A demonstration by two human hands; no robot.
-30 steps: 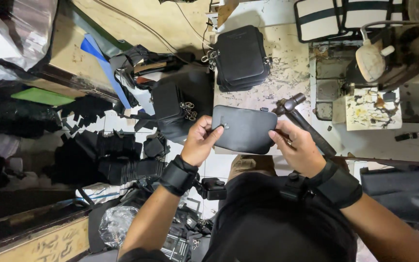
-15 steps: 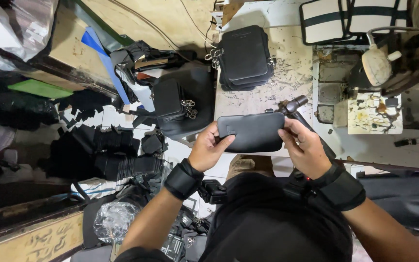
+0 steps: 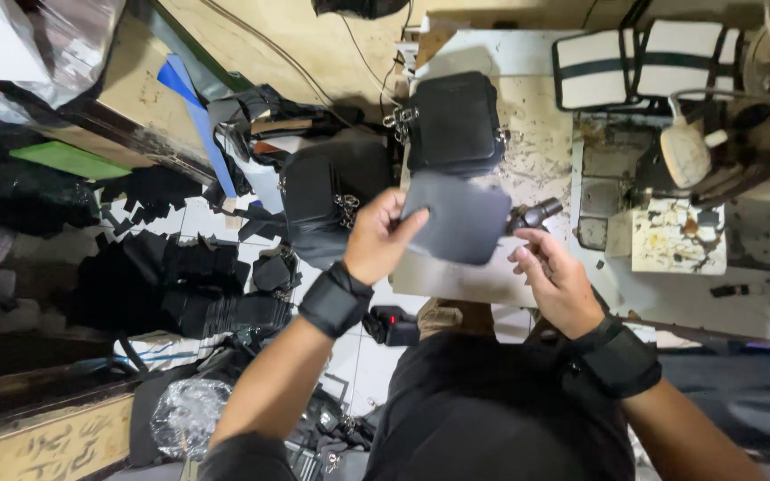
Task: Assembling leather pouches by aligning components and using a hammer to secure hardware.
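The left hand (image 3: 383,239) now holds the dark grey panel (image 3: 458,218) alone, thumb on its face. The right hand (image 3: 552,278), which gripped the panel's other end a moment ago, has let go and hangs open just beside its lower corner. The panel has swung from flat to tilted. Beyond it lies a stack of black bags (image 3: 453,125); the worktable (image 3: 536,151) to the right is more open.
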